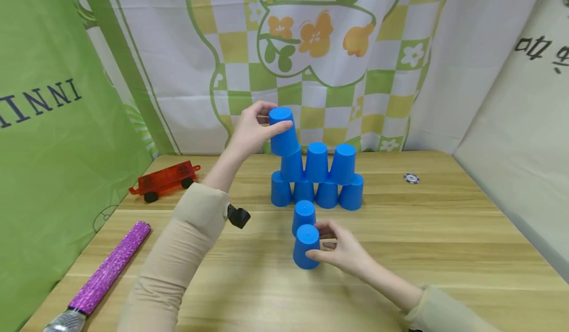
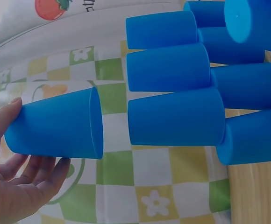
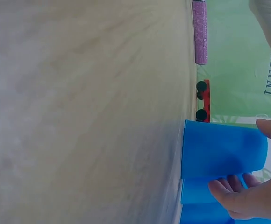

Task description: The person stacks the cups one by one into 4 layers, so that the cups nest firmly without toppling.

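My left hand (image 1: 253,130) grips an upside-down blue cup (image 1: 282,137), thumb on one side and fingers on the other. In the left wrist view that cup (image 2: 56,126) hangs apart from the stacked cups, over the left end of the upper row. This upper row has three upside-down blue cups (image 1: 317,163), resting on a bottom row of several more (image 1: 326,194). Nearer the front, my right hand (image 1: 344,250) holds another upside-down cup (image 1: 306,248) between thumb and fingers, its rim at the tabletop. Just behind it stands one more blue cup (image 1: 304,214), partly hidden.
A red toy wagon (image 1: 165,180) with black wheels stands at the back left of the wooden table (image 1: 422,233). A glittery purple microphone (image 1: 108,268) lies along the left edge. At the back right lies a poker chip (image 1: 411,178). A patterned curtain (image 1: 240,75) hangs behind.
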